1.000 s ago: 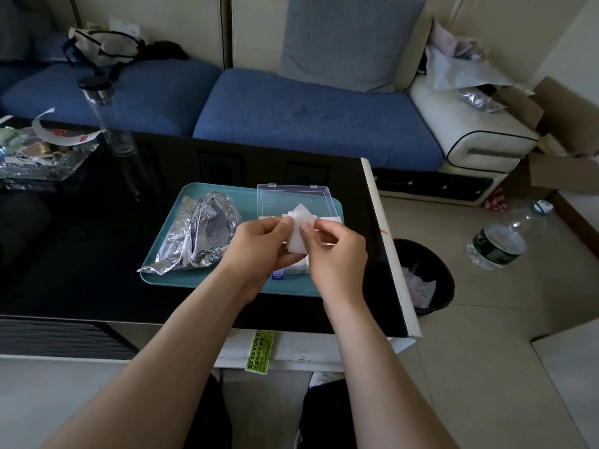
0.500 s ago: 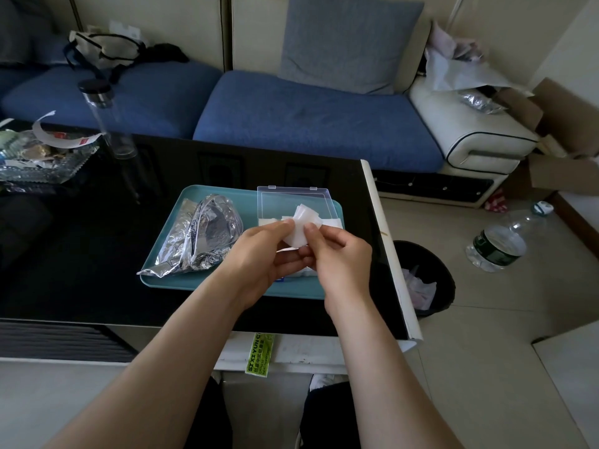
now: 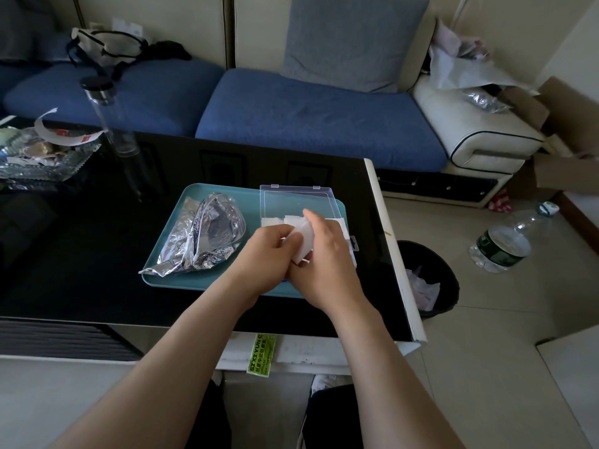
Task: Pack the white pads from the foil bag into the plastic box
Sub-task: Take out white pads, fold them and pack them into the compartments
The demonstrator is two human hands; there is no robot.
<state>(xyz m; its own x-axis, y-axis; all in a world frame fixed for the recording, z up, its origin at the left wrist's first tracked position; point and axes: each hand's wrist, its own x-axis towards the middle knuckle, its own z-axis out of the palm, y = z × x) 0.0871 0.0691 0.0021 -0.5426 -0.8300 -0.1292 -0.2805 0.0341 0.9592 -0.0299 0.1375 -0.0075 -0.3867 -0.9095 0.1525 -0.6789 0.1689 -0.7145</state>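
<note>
A white pad [image 3: 304, 241] is held between both hands over the right half of the teal tray [image 3: 181, 280]. My left hand [image 3: 265, 254] grips its left side with curled fingers; my right hand [image 3: 324, 254] pinches its right side. Just behind them the clear plastic box [image 3: 296, 202] stands with its lid raised, and white pads [image 3: 272, 221] show inside it. The crumpled foil bag [image 3: 207, 234] lies on the left half of the tray, its mouth open toward me.
The tray sits on a black glass table [image 3: 81, 254] with a white right edge. A tall clear bottle [image 3: 113, 124] and a glass dish of scraps [image 3: 39, 157] stand at the back left. A black bin [image 3: 428, 280] is on the floor at the right.
Both hands have lowered and moved together toward the box with the pad. The pad has turned from upright to tilted between the fingers.
</note>
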